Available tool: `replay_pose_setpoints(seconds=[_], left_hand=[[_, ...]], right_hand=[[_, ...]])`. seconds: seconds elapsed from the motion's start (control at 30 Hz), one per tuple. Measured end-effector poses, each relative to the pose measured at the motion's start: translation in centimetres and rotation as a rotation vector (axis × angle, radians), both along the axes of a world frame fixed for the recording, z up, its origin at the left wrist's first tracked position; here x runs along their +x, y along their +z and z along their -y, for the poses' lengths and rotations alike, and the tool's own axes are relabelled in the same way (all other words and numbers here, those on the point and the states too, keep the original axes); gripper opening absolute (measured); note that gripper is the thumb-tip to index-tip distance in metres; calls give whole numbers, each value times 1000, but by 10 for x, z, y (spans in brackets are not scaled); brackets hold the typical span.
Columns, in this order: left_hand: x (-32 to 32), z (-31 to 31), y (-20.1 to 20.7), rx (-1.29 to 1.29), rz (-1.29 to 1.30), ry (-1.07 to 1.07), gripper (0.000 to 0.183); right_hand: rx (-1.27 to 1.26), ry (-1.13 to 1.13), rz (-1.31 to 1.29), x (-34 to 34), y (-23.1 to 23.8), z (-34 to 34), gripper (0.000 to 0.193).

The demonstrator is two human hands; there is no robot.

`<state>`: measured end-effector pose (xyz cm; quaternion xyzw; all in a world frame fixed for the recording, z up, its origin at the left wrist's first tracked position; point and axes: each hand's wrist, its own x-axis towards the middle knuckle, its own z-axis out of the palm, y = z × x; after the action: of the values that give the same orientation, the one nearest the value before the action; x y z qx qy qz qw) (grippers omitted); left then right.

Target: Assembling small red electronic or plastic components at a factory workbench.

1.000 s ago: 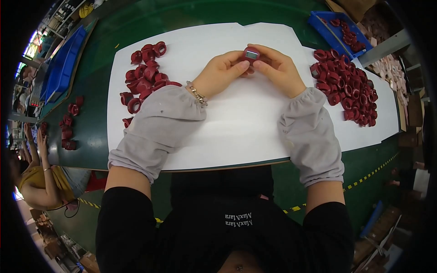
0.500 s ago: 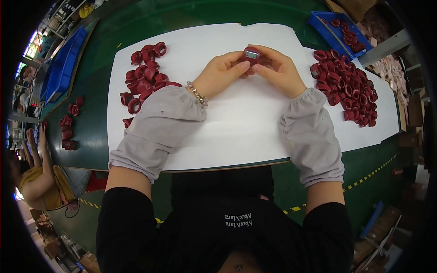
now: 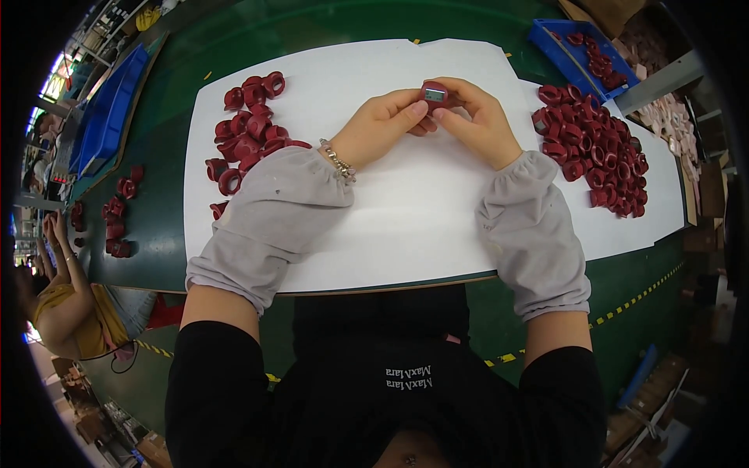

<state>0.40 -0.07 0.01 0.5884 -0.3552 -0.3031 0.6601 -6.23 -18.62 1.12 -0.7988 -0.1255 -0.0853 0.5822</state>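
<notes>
You are holding a small dark red ring-shaped device (image 3: pixel 434 93), its little grey display facing up toward you, above the far part of a white sheet (image 3: pixel 406 226). Both of your hands are gripping it. Your left hand (image 3: pixel 384 123) is pressing its thumb at the device's lower left edge, while its other fingers are mostly hiding behind. Your right hand (image 3: pixel 485 125) is curling its fingers around the right side; its thumb is resting just below the display, and you cannot tell from here whether its tip is touching the device.

You are wearing a beaded bracelet (image 3: pixel 339 161) on your left wrist, and grey sleeve covers (image 3: pixel 538 226) are wrapping both forearms.

To your left, a loose cluster of red rings (image 3: pixel 248 136) is lying on the sheet, some partly hiding behind your forearm. To your right, a larger, denser pile of red rings (image 3: pixel 597 152) is sitting on white paper. Just beyond that pile, a blue bin (image 3: pixel 552 53) is holding more red pieces.

The sheet is covering much of a green table (image 3: pixel 335 39). Farther left, a few red pieces (image 3: pixel 115 218) are lying on its bare surface, near a seated co-worker (image 3: pixel 78 312), whose hands are rising near the table's edge.
</notes>
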Motion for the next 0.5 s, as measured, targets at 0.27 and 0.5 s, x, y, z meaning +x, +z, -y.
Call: replay_pose_setpoints(seconds=[0.27, 0.5], left_hand=[[0, 0, -2, -17, -18, -6, 39], [0, 1, -2, -19, -18, -20, 40]], right_hand=[[8, 15, -19, 0, 0, 1, 39], [45, 26, -42, -2, -1, 2, 41]])
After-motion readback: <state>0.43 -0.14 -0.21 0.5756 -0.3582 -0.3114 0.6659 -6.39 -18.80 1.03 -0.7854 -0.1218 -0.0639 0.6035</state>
